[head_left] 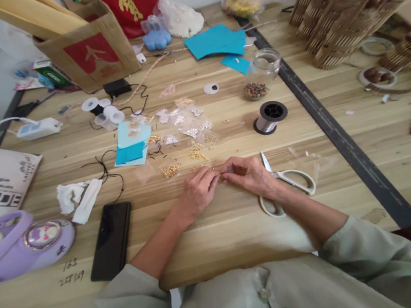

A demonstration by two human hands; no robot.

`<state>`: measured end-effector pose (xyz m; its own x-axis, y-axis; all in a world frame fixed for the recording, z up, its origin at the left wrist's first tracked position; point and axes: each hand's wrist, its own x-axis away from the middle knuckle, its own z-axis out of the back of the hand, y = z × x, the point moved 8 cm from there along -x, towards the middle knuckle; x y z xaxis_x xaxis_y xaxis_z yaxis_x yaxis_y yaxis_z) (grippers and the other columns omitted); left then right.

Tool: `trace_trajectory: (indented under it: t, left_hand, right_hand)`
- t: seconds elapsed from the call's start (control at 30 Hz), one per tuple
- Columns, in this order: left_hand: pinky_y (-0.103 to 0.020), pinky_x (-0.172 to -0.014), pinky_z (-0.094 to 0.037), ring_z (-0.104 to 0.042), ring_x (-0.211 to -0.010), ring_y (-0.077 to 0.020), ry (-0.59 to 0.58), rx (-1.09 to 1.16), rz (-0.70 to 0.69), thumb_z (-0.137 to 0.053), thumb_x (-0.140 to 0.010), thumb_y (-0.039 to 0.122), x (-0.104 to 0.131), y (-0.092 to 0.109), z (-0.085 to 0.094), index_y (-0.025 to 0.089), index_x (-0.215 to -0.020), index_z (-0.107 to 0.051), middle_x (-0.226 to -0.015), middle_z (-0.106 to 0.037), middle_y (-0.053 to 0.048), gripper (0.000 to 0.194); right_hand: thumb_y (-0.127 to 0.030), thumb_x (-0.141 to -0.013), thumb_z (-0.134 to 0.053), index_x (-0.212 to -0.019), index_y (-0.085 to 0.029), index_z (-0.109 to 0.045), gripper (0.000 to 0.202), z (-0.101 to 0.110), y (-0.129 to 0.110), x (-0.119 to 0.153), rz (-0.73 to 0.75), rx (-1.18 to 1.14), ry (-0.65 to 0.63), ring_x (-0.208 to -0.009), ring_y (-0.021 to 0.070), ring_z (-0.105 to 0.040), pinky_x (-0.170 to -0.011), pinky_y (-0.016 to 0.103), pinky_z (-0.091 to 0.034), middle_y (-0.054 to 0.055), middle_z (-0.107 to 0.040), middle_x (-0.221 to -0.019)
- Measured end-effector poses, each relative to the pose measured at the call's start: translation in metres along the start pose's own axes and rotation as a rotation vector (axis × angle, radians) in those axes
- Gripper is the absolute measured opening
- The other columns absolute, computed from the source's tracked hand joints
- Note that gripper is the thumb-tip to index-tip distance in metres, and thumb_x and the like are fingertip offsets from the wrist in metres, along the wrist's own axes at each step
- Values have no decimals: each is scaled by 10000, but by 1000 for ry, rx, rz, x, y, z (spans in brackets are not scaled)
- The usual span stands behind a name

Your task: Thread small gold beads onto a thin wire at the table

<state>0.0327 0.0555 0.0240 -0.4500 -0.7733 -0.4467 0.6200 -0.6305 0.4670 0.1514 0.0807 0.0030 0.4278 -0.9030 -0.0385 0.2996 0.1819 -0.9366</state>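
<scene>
My left hand (200, 190) and my right hand (248, 174) meet over the middle of the table. Both are closed, with thumbs and fingertips pinched together around something small. A tiny gold-coloured bit shows at the fingertips, too small to name. Just beyond them lie loose gold beads (196, 154) and a heap of gold beads (170, 171). Under my right wrist, partly hidden by it, a pair of white-handled scissors (294, 179) rests with its blades pointing away. A spool of thin wire (267, 122) stands further off to the right.
Small bags of silvery pieces (180, 119) lie beyond the beads, near blue cards (131, 151). A jar of coloured beads (257, 88) stands at the back right. At left are a black phone (110, 241), a purple bottle (43, 237) and white thread spools (107, 112).
</scene>
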Motion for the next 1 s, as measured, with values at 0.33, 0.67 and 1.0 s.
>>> trace_trajectory:
  t: [0.33,0.67,1.0]
  left_hand:
    - [-246,-669,-475,-605,-711,-133,46,338,274,-583,-838,242,-1,-20,1,157,-877,-658,-799,-669,-52,120]
    - [-230,-572,-426,-560,-645,-121,-3,436,335,-608,-793,202,-3,-26,-5,144,-747,-650,-753,-654,-50,84]
    - [-234,-576,-417,-536,-634,-118,20,425,327,-578,-792,198,-1,-25,-3,156,-741,-625,-742,-642,-43,81]
  right_hand:
    - [-265,-801,-601,-878,-161,-626,132,1,4,-5,-26,-188,-28,-674,144,-625,-658,263,-480,24,-676,-721]
    - [-279,-806,-600,-885,-136,-640,169,0,-2,-5,-23,-189,-63,-667,134,-598,-645,262,-466,29,-658,-720]
    - [-329,-803,-606,-911,-146,-669,222,1,-2,-4,-42,-103,-72,-662,134,-580,-610,253,-456,36,-675,-781]
